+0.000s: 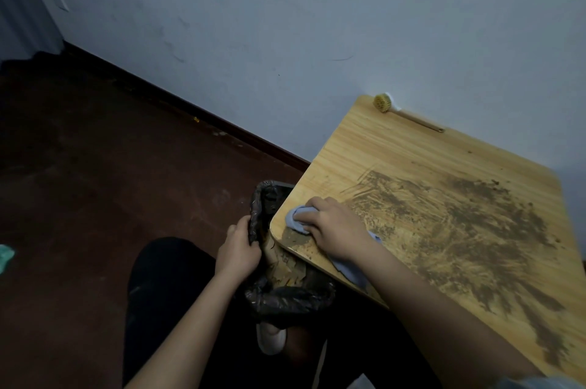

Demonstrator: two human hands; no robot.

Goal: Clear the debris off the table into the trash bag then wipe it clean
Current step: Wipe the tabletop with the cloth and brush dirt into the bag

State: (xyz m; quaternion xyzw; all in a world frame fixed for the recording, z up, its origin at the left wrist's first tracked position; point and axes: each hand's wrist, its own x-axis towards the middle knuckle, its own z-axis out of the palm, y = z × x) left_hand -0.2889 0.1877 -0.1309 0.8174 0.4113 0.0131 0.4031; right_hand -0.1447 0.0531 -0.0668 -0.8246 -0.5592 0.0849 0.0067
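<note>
The right hand [333,227] presses a blue cloth [298,219] at the surface [396,147] corner, fingers curled on it. The left hand [239,249] pinches the trash bag [285,296] rim open just below. Dirt [459,230] may fall beside the bag if the rim slips.

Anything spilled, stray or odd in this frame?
Yes. Dark dirt is smeared across much of the table, with streaks fanning toward the right edge. A greenish scrap lies on the floor at far left, apart from the trash bag.
</note>
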